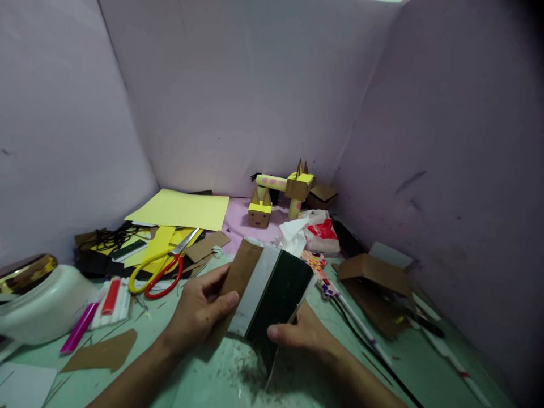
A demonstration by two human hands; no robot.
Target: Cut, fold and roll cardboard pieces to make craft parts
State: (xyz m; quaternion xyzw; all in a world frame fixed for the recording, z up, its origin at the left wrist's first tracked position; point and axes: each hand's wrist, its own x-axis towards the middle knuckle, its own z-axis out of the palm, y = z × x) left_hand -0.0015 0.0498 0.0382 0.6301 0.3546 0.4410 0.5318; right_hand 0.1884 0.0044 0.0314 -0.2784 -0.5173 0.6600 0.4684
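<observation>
Between my hands is a folded piece of cardboard point(259, 283) with a brown, a white and a dark green band. My left hand point(204, 309) grips its brown edge, thumb on the front face. On the dark green side, my right hand point(300, 334) holds it with the thumb in front and the fingers hidden behind. The piece is tilted above the table. Left of it lie scissors point(164, 269) with one yellow and one red handle. Beyond it stand a small cardboard animal head point(259, 214) and a yellow animal figure point(297, 187) with pink spots.
A yellow sheet point(182, 209) lies at the back left over paper scraps. Red and purple markers point(80, 327) lie by a white pot point(46, 306). A tissue pack point(321, 235) sits behind the cardboard. Right are an open brown box point(376, 283) and a cable point(374, 354). Walls enclose the table.
</observation>
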